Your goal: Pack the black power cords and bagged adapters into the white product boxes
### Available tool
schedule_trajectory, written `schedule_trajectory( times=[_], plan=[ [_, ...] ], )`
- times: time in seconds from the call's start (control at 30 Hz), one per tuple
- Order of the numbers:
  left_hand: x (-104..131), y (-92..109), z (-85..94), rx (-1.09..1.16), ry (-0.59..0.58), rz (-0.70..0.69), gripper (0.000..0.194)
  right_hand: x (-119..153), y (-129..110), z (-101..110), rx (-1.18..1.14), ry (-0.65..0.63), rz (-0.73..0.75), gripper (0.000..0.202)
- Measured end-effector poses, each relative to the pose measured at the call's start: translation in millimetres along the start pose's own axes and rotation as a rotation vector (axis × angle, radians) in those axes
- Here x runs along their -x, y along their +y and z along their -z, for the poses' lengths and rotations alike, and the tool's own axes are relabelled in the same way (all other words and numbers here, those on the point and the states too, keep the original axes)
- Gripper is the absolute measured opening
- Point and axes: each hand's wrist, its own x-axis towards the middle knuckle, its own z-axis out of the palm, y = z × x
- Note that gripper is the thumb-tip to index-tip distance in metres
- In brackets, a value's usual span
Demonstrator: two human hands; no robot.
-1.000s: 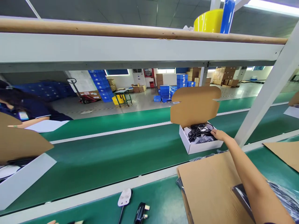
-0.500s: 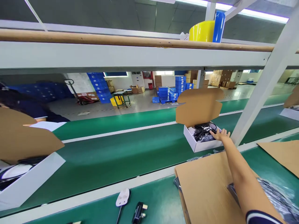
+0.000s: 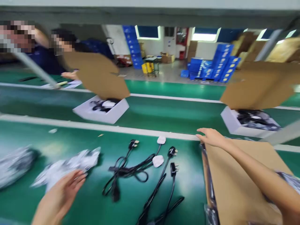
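Observation:
My right hand [image 3: 211, 136] hovers open over the far corner of a brown cardboard sheet [image 3: 236, 181], fingers spread and holding nothing. Open too, my left hand [image 3: 62, 195] reaches toward a crinkled plastic bag [image 3: 70, 164] on the green bench and almost touches it. Between my hands lie several black power cords with plugs [image 3: 145, 168], loosely tangled. Behind my right hand, an open white box [image 3: 248, 123] with black cables inside rides the green conveyor belt, its brown lid standing up.
A second open white box [image 3: 100, 109] with a raised lid sits on the belt at left. Another plastic bag [image 3: 16, 162] lies at the far left. Two people work across the belt at upper left. Blue crates [image 3: 211, 67] and cartons stand on the floor beyond.
My view has swung down and left. My right hand has pulled back out of the white box to the near cardboard sheet. My left hand has come into view by the plastic bag.

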Motion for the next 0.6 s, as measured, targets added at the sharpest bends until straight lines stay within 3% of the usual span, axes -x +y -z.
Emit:
schedule_trajectory(
  times=[0.07,0.17,0.27,0.33,0.43,0.53,0.6],
  plan=[
    [-10.8,-23.6,40.2,0.014,0.017,-0.011,0.016,-2.2,-40.5,-8.0,0.008,-0.092,0.116,0.048],
    [-21.3,-61.0,89.5,-0.143,0.013,-0.193,0.009,-7.0,-102.0,-21.6,0.028,-0.17,0.331,0.043],
    [-17.9,-91.7,117.0,-0.366,0.011,-0.32,0.02,-19.0,-161.8,-32.2,0.053,-0.194,0.478,0.037],
    [-12.0,-101.4,117.5,-0.455,-0.011,-0.362,0.02,-31.5,-195.8,-35.7,0.092,-0.185,0.541,0.035],
    [-9.5,-97.4,96.5,-0.392,-0.086,-0.373,0.015,-47.5,-229.8,-30.9,0.14,-0.16,0.607,0.033],
    [-10.5,-87.2,76.3,-0.253,-0.135,-0.293,0.01,-46.5,-238.0,-11.0,0.136,-0.126,0.586,0.037],
    [-9.3,-87.9,76.3,-0.227,-0.15,-0.246,0.011,-35.2,-228.2,6.7,0.099,-0.095,0.506,0.042]
  ],
)
